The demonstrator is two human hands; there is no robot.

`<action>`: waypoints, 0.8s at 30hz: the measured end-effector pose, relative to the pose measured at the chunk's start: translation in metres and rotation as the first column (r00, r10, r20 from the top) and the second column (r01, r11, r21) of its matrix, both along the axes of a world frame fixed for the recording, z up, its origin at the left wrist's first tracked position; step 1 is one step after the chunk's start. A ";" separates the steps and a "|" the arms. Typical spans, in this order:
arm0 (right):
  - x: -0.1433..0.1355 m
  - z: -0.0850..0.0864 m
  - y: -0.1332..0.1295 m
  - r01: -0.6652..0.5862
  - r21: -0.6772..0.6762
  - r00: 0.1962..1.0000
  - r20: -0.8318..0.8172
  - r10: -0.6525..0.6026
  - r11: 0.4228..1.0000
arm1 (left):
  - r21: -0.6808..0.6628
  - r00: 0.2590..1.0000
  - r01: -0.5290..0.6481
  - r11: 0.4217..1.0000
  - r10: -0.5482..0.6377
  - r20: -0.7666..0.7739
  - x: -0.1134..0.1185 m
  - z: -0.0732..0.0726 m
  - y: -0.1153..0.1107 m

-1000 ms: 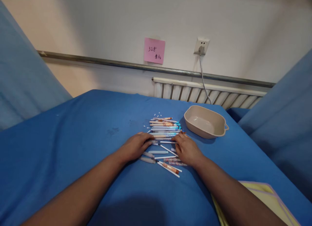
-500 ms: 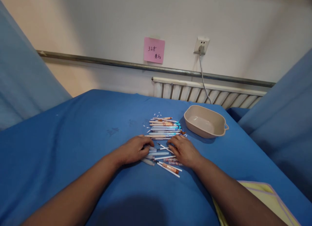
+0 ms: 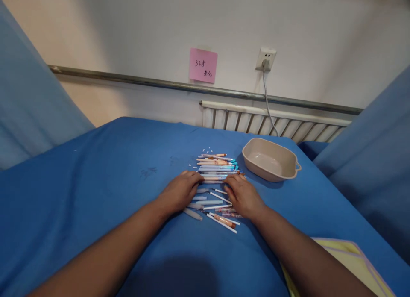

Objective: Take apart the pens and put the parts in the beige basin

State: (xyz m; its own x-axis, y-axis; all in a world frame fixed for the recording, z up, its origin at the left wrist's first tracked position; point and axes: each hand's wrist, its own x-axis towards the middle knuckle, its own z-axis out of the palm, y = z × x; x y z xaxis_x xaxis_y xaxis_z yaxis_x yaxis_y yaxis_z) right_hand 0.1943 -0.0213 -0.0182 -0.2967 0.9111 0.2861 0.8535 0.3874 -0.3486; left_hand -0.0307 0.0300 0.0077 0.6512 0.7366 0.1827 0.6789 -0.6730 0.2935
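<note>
Several pens (image 3: pixel 216 169) lie side by side in a row on the blue cloth (image 3: pixel 96 203). My left hand (image 3: pixel 182 189) touches the left ends of the nearest pens in the row, its fingers bent together. At the right ends rests my right hand (image 3: pixel 242 194), fingers curled over them. Between and below the hands are loose pen parts: pale barrels (image 3: pixel 209 202), thin white refills (image 3: pixel 221 222) and an orange-brown barrel (image 3: pixel 224 221). Tiny white tips (image 3: pixel 208 151) are scattered beyond the row.
A beige basin (image 3: pixel 270 160) stands to the right of the pens. A yellow item (image 3: pixel 349 263) lies at the lower right. Behind the cloth are a radiator (image 3: pixel 246 117), a metal rail (image 3: pixel 153 82) and a plugged-in cable (image 3: pixel 266 96). Blue curtains hang at both sides.
Both hands have moved slightly away from me, onto the ends of the nearest pens in the row. Some loose parts between the hands have shifted.
</note>
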 end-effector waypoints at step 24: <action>-0.004 -0.010 0.006 0.052 -0.119 0.997 0.070 -0.044 0.991 | -0.065 1.000 0.014 0.998 -0.015 -0.025 0.001 -0.004 0.000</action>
State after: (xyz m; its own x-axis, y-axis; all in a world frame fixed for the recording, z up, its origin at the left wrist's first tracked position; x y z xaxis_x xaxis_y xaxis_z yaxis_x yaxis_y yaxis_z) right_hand 0.1901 -0.0153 -0.0281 -0.2669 0.9514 0.1537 0.8932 0.3041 -0.3313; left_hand -0.0293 0.0302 0.0036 0.6658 0.7368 0.1176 0.6772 -0.6629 0.3194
